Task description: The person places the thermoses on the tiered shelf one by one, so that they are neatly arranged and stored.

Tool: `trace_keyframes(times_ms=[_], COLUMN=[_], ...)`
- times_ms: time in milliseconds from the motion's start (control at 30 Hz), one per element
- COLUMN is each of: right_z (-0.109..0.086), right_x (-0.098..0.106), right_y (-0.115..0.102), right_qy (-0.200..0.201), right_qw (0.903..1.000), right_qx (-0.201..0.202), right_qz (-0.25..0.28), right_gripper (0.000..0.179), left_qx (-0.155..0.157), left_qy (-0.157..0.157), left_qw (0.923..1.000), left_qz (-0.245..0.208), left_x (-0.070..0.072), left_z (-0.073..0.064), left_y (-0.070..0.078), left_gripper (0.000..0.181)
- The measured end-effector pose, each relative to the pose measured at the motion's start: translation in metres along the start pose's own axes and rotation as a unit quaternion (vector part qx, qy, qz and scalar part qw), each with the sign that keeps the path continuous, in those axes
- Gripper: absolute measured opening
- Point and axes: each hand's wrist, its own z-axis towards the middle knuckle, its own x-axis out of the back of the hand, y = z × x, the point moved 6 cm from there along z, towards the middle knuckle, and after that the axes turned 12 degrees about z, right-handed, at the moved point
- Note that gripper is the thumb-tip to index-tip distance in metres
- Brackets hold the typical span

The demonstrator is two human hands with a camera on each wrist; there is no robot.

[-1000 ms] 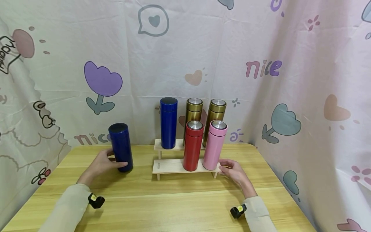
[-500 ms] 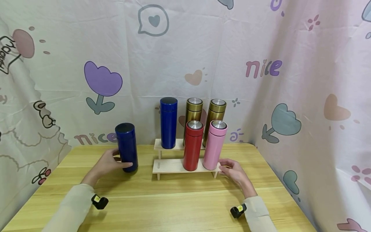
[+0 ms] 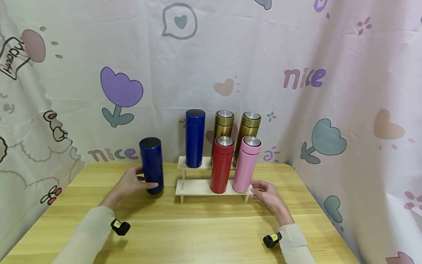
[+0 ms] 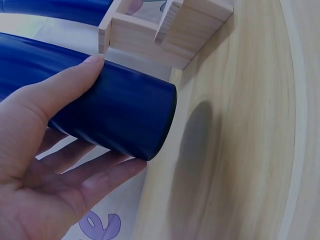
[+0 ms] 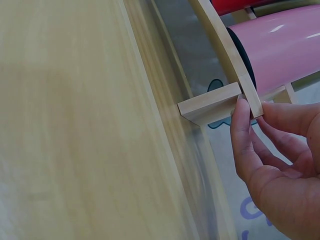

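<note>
My left hand (image 3: 131, 182) grips a dark blue thermos bottle (image 3: 152, 161) near its lower end, left of a two-step wooden stand (image 3: 192, 187). The left wrist view shows the held bottle's base (image 4: 170, 120) raised off the table, its shadow lying apart from it. At the stand's right end, my right hand (image 3: 268, 197) pinches the lower shelf's edge (image 5: 254, 102) between thumb and fingers. A red thermos (image 3: 221, 167) and a pink thermos (image 3: 246, 167) stand on the lower step. Behind them, the upper step bears another blue thermos (image 3: 195, 139).
Two gold thermoses, one at the middle (image 3: 224, 123) and one at the right (image 3: 249, 126), stand on the upper step, partly hidden by the front pair. Behind the wooden table (image 3: 197, 234) hangs a printed curtain (image 3: 184, 73), which also runs down both sides.
My left hand has carried the blue thermos rightward, nearer the stand. My right hand keeps its hold on the shelf. The head view has shifted slightly.
</note>
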Motion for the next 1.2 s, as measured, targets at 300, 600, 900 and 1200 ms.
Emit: trace_keyframes(times_ms=[300, 600, 900, 1200], right_z=[-0.001, 0.001, 0.002, -0.001], right_x=[0.004, 0.005, 0.002, 0.000], right_y=[-0.001, -0.009, -0.009, -0.005], right_qy=[-0.005, -0.013, -0.013, -0.013], right_qw=[0.9999, 0.9999, 0.9999, 0.9999], right_qx=[-0.005, 0.002, -0.002, -0.005], right_qz=[-0.010, -0.006, -0.012, -0.009], right_gripper=[0.045, 0.046, 0.046, 0.046], left_qx=[0.012, -0.016, -0.031, -0.025], left_qy=[-0.001, 0.009, -0.003, -0.018], left_qw=[0.9999, 0.9998, 0.9992, 0.9990], left_qz=[0.007, -0.006, -0.024, -0.033], left_x=[-0.002, 0.003, 0.002, -0.008], left_z=[0.002, 0.005, 0.002, -0.002], left_y=[0.010, 0.032, 0.050, 0.062], left_gripper=[0.081, 0.072, 0.070, 0.070])
